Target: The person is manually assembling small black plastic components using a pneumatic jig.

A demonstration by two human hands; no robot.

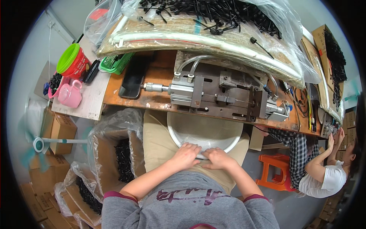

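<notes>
A round white mesh basket (pixel 206 133) sits on my lap under the bench edge, and its bottom looks bare. My left hand (pixel 186 155) holds the near rim, fingers curled over it. Close beside it, my right hand (pixel 216 158) grips the same rim a little further right. The undersides of both hands and the thumbs are partly hidden. Beyond the basket, on the bench, stands a metal fixture with pneumatic cylinders (pixel 225 93) and clear hoses. Neither hand touches it.
A plastic-lined tray (pixel 206 38) heaped with black parts overhangs the bench. A phone (pixel 131 82), green basket (pixel 116 63), red bucket (pixel 72 63) and pink jug (pixel 70 93) lie left. Lined cartons (pixel 110 152) stand lower left. Another person (pixel 324 175) works at right near an orange stool (pixel 274 171).
</notes>
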